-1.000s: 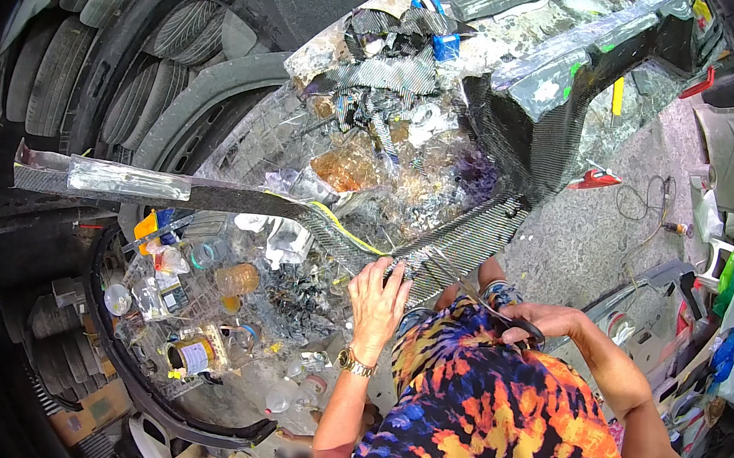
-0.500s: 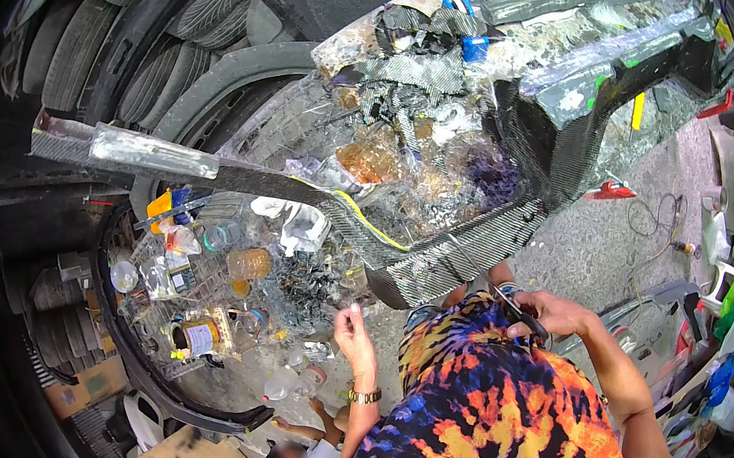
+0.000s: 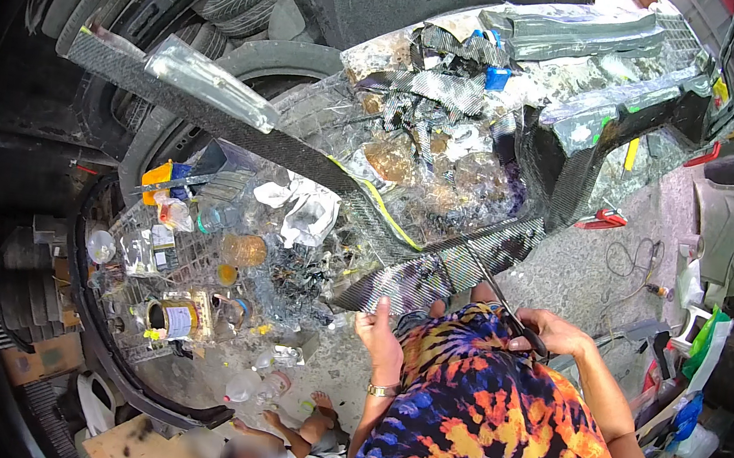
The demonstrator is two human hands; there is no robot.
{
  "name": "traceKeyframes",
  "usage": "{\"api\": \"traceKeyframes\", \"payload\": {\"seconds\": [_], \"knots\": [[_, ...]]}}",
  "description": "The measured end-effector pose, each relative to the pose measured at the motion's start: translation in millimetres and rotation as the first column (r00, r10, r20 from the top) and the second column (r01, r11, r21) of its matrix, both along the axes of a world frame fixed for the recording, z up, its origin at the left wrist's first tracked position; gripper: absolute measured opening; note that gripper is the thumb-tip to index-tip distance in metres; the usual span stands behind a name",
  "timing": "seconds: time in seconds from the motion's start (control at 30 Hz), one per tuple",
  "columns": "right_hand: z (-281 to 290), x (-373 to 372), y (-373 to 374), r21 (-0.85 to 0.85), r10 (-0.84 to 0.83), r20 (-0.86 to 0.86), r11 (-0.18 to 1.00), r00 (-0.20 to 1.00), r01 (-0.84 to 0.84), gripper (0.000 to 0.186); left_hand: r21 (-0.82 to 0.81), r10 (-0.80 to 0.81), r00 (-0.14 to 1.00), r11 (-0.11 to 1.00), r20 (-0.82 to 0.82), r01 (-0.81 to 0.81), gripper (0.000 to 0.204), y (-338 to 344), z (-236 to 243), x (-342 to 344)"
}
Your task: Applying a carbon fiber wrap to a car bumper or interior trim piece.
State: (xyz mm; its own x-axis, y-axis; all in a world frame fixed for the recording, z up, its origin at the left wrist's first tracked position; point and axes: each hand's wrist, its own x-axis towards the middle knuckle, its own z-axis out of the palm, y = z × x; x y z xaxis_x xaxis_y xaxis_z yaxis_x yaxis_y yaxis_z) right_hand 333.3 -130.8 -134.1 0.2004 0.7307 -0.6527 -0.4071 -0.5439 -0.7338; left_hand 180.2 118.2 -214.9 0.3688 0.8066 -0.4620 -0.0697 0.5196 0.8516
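Two hands work at the near end of a long carbon-weave strip that runs up-left over the cluttered bench. Left hand pinches the strip's lower edge, thumb on top. Right hand has its fingers curled closed through the handles of scissors, blades angled up to the strip. Below left sit a labelled tin, contents unclear, and an amber-filled jar.

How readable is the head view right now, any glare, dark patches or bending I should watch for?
Head view: bright glare on the clear plastic film and the cluttered table; the tyres at upper left sit in deep shadow; the fisheye blacks out the corners; the left hand, right hand and scissors look sharp.
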Motion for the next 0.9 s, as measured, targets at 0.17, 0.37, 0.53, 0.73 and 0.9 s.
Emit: {"api": "traceKeyframes", "payload": {"seconds": [0.17,0.37,0.53,0.73,0.9], "knots": [[-4,-5,-10,0.018,-0.07,-0.052,0.997,0.996,0.071,0.036,0.789,-0.213,0.876,0.38,-0.433,0.483,0.022,-18,6,19],[7,-8,-11,-0.042,-0.179,-0.019,0.983,0.984,0.178,0.035,0.754,-0.389,0.72,0.091,-0.575,0.651,0.018,-27,7,42],[9,-13,-16,-0.077,-0.217,0.036,0.973,0.976,0.219,0.037,0.757,-0.431,0.712,0.096,-0.554,0.647,0.018,-24,10,43],[6,-20,-8,-0.153,-0.153,-0.001,0.977,0.988,0.151,0.035,0.732,-0.294,0.849,0.432,-0.439,0.528,0.036,-8,15,25],[-2,-24,3,-0.139,-0.101,-0.041,0.986,0.994,0.094,0.033,0.693,-0.319,0.856,0.502,-0.407,0.517,0.022,-3,-3,15]]}}
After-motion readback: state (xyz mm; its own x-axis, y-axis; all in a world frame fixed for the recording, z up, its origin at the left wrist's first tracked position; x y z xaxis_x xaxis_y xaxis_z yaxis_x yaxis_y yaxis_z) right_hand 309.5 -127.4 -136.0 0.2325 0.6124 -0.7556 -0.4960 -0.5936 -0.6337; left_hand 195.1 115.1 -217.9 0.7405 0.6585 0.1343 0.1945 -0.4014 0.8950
